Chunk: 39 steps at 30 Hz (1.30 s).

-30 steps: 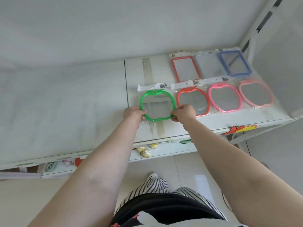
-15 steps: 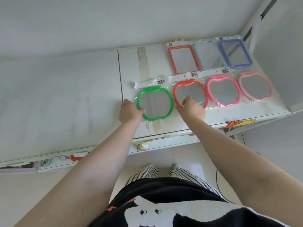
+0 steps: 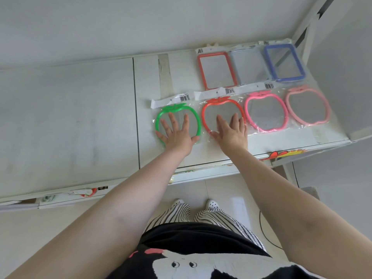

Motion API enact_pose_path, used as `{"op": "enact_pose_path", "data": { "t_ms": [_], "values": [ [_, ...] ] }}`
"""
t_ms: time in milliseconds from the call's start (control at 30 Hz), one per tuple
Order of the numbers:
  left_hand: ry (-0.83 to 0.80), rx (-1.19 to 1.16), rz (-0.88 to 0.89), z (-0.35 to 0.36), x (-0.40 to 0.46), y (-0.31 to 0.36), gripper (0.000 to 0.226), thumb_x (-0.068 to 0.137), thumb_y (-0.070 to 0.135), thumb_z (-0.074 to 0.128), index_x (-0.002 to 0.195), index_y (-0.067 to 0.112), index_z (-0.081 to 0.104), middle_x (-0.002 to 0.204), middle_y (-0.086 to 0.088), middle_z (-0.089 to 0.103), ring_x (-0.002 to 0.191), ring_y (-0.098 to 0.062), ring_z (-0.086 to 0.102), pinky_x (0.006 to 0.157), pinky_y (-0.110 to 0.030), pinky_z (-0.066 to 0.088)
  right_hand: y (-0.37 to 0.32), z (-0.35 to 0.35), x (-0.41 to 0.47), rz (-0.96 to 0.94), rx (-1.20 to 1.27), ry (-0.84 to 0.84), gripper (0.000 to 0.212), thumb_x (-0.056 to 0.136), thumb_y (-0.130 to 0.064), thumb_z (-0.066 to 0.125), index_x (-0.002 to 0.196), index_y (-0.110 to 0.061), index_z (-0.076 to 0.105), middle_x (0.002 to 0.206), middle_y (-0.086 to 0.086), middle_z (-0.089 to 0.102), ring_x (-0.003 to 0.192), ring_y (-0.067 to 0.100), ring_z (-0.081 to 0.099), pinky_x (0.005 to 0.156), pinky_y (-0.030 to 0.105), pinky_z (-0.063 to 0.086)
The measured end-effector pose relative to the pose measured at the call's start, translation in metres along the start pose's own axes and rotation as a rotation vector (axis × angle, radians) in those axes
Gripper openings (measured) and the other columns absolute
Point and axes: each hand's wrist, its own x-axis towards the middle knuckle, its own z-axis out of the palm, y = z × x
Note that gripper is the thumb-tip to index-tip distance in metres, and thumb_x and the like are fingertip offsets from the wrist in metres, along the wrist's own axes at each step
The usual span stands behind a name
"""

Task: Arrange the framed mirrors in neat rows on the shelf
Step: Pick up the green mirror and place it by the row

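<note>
ok so both hands are flat on the front row right now. The left hand (image 3: 177, 135) has its fingers spread and straight, palm down on the green apple-shaped plastic-framed mirror (image 3: 178, 121), not gripping anything, just pressing on it. The right hand (image 3: 231, 131) is the same deal, fingers straight and laid on the glass of the red apple-shaped plastic-framed mirror (image 3: 222, 115), nothing pinched

All the mirrors lie flat on the white shelf (image 3: 80, 117), still in their clear bags. The front row runs left to right: green, red, then the hot pink apple-shaped framed mirror (image 3: 265, 112) and the pale pink apple-shaped framed mirror (image 3: 308, 106) out toward the right end. Behind them there's a back row with the red rectangular framed mirror (image 3: 216, 70), a pale grey rectangular framed mirror (image 3: 248, 66) and the blue rectangular framed mirror (image 3: 284, 64)

The bit that matters imo: the row's long axis goes sideways across the person, and the green one sits at the left end of it, directly under the left hand, so that hand is the obvious one for nudging it. There's a visible gap between green and red, while red and hot pink sit just beside each other, so I'd guess green wants to slide right a touch. It also looks like it sits slightly nearer the front edge than the others
</note>
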Motion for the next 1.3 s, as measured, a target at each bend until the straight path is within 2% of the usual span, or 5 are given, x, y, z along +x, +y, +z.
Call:
{"op": "enact_pose_path", "data": {
  "t_ms": [333, 567, 700, 900, 1300],
  "values": [
    [0.021, 0.036, 0.036, -0.001, 0.000, 0.001, 0.081, 0.091, 0.057, 0.044, 0.151, 0.038, -0.007, 0.157, -0.012, -0.028, 0.144, -0.039, -0.025, 0.111, -0.066, -0.009, -0.007, -0.004, -0.002, 0.022, -0.018, 0.022, 0.059, 0.095, -0.056, 0.036, 0.149, -0.041, 0.018, 0.162, 0.015, -0.002, 0.149, 0.034, -0.002, 0.121, 0.043, 0.002],
    [0.200, 0.067, 0.172, -0.003, -0.003, 0.036, 0.073, 0.094, 0.056, 0.035, 0.153, 0.034, -0.002, 0.159, -0.010, -0.023, 0.147, -0.034, -0.021, 0.115, -0.063, -0.009, 0.038, -0.040, 0.012, 0.014, 0.099, 0.275, 0.053, 0.095, -0.043, 0.045, 0.146, -0.036, 0.032, 0.158, 0.012, 0.021, 0.145, 0.033, 0.017, 0.118, 0.044, 0.019],
    [0.153, 0.038, 0.223, 0.007, 0.001, 0.085, 0.072, 0.094, 0.058, 0.031, 0.153, 0.033, -0.002, 0.159, -0.007, -0.026, 0.146, -0.034, -0.024, 0.113, -0.064, -0.008, 0.101, -0.068, 0.038, 0.096, 0.000, 0.242, 0.057, 0.094, -0.052, 0.040, 0.147, -0.038, 0.027, 0.161, 0.011, 0.011, 0.149, 0.032, 0.006, 0.120, 0.045, 0.005],
    [0.091, 0.002, -0.032, 0.034, 0.012, 0.169, 0.084, 0.082, 0.079, 0.024, 0.150, 0.040, -0.005, 0.158, -0.009, -0.028, 0.147, -0.037, -0.020, 0.109, -0.069, -0.004, 0.200, -0.109, 0.069, 0.173, -0.090, 0.032, 0.075, 0.085, -0.066, 0.044, 0.148, -0.045, 0.010, 0.162, 0.015, -0.005, 0.148, 0.037, -0.011, 0.118, 0.052, -0.005],
    [0.090, 0.047, -0.084, 0.055, 0.012, 0.170, 0.084, 0.085, 0.076, 0.028, 0.148, 0.043, -0.016, 0.155, -0.008, -0.034, 0.144, -0.038, -0.028, 0.107, -0.072, -0.012, 0.203, -0.097, 0.075, 0.192, -0.075, -0.064, 0.083, 0.082, -0.072, 0.040, 0.148, -0.045, -0.002, 0.159, 0.017, -0.017, 0.147, 0.041, -0.014, 0.116, 0.058, -0.009]
  ]
}}
